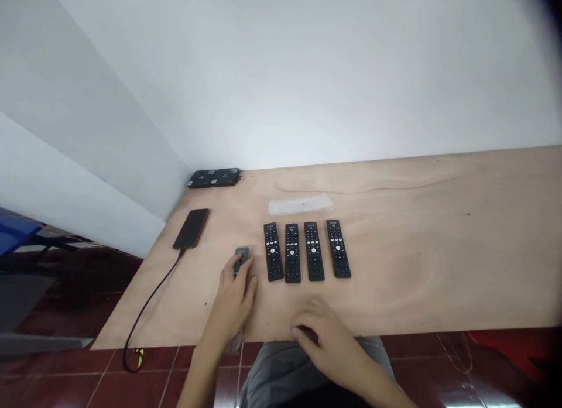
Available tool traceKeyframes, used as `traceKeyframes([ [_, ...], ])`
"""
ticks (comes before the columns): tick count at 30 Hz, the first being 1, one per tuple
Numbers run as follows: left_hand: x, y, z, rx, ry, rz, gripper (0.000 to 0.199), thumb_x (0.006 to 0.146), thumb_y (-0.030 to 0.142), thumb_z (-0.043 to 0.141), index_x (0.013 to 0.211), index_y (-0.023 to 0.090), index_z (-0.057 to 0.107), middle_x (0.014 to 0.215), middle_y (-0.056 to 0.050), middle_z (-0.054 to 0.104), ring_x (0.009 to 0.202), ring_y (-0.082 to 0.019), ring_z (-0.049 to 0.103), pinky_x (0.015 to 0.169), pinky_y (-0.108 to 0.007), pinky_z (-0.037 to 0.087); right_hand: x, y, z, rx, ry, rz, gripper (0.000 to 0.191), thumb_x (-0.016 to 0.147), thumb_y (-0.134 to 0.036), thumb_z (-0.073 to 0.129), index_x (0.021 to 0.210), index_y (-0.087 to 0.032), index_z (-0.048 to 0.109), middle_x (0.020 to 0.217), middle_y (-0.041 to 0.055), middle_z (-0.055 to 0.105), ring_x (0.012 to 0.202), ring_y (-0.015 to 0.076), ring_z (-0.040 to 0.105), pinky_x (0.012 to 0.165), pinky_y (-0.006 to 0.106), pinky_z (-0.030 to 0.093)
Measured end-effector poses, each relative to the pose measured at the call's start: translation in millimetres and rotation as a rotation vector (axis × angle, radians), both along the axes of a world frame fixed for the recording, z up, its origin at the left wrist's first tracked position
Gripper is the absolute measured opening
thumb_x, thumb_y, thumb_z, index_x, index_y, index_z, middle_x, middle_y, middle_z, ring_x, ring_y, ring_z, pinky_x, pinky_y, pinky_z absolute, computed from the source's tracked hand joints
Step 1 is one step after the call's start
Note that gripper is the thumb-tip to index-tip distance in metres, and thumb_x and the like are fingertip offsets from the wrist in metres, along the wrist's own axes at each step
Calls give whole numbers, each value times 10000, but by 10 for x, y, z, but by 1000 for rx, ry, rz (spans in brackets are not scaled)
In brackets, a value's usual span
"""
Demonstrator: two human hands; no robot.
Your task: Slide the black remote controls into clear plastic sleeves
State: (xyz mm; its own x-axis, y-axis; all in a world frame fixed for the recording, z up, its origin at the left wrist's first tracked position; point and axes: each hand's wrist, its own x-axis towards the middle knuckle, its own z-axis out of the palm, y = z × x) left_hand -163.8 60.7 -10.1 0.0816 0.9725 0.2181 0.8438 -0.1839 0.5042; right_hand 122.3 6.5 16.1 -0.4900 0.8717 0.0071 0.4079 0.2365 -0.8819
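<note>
My left hand (235, 291) lies over a remote in a clear plastic sleeve (242, 253), its fingers closed around the remote's sides; the lower part is hidden under the hand. Just right of it, several black remotes stand in a row, from the leftmost (273, 253) to the rightmost (338, 250), with the slightly tilted outer ones at either end. Below the row, near the table's front edge, my right hand (317, 326) has curled fingers and is somewhat blurred. Whether anything small is between those fingers does not show.
Behind the row lies a flat clear plastic sleeve (301, 205). A phone (191, 229) with a black cable (149, 300) rests at the left of the wooden table (417, 250). Two black boxes (201, 178) (225, 177) sit by the wall at the back left corner.
</note>
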Motion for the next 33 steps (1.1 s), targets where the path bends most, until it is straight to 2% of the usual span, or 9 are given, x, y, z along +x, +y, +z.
traceKeyframes([
  [4, -11, 354, -39, 9, -44, -10, 556, 1182, 411, 505, 1703, 217, 510, 1692, -194, 475, 1634, -403, 450, 1387, -702, 368, 289, 3, -75, 49, 44, -83, 224, 1119, -156, 588, 957, -237, 720, 1009, 56, 754, 1057, 276, 674, 1007, 440, 548],
  [9, 26, 735, -111, 33, -171, -62, 515, 1180, 340, 451, 1666, 212, 564, 1638, -175, 524, 1598, -345, 501, 1408, -659, 351, 489, 26, -58, 87, 57, -142, 229, 1137, -154, 551, 987, -248, 696, 1074, 71, 756, 1105, 285, 694, 1042, 455, 574],
  [15, 115, 929, -175, 49, -169, -69, 501, 1179, 359, 456, 1636, 200, 585, 1611, -183, 535, 1578, -337, 506, 1395, -649, 363, 304, 19, -103, 295, -199, -109, 257, 1121, -101, 533, 1185, -233, 745, 1138, 98, 721, 1079, 306, 664, 1027, 501, 608],
  [18, 147, 950, -179, 50, -152, -54, 502, 1182, 387, 457, 1626, 192, 586, 1603, -189, 536, 1574, -337, 510, 1388, -627, 374, 134, 108, -137, 427, -294, -64, 387, 1095, -74, 546, 1400, -230, 727, 1309, 133, 731, 1189, 338, 649, 1068, 528, 602],
  [21, 146, 957, -140, 46, -122, -48, 500, 1182, 414, 460, 1610, 195, 594, 1592, -193, 551, 1563, -344, 518, 1367, -618, 394, -8, 237, -163, 556, -366, 1, 506, 1106, -112, 578, 1584, -259, 654, 1611, 116, 674, 1460, 403, 557, 1213, 612, 521],
  [23, 131, 981, -84, 41, -95, -52, 500, 1176, 420, 472, 1604, 196, 599, 1558, -194, 586, 1522, -351, 548, 1343, -620, 414, -65, 298, -182, 580, -404, 13, 511, 1130, -173, 587, 1632, -267, 622, 1720, 83, 614, 1565, 427, 488, 1248, 652, 486],
  [26, 120, 1093, 25, 30, -45, -61, 512, 1159, 423, 505, 1596, 175, 606, 1492, -204, 640, 1456, -376, 581, 1314, -640, 424, -95, 319, -210, 554, -442, -21, 526, 1151, -226, 580, 1676, -258, 586, 1767, 67, 577, 1593, 432, 479, 1253, 667, 481],
  [30, 195, 1357, 149, 18, 22, -96, 539, 1116, 422, 589, 1580, 148, 610, 1512, -212, 665, 1515, -422, 520, 1330, -659, 375, -93, 285, -252, 537, -465, -104, 545, 1149, -242, 596, 1694, -226, 581, 1755, 106, 588, 1527, 433, 545, 1234, 661, 502],
  [33, 316, 1524, 201, 0, 66, -159, 434, 1070, 375, 660, 1456, 181, 698, 1421, -173, 740, 1508, -416, 535, 1335, -636, 376, -97, 271, -287, 542, -468, -124, 534, 1148, -245, 592, 1680, -198, 601, 1740, 128, 599, 1493, 427, 569, 1222, 636, 522],
])
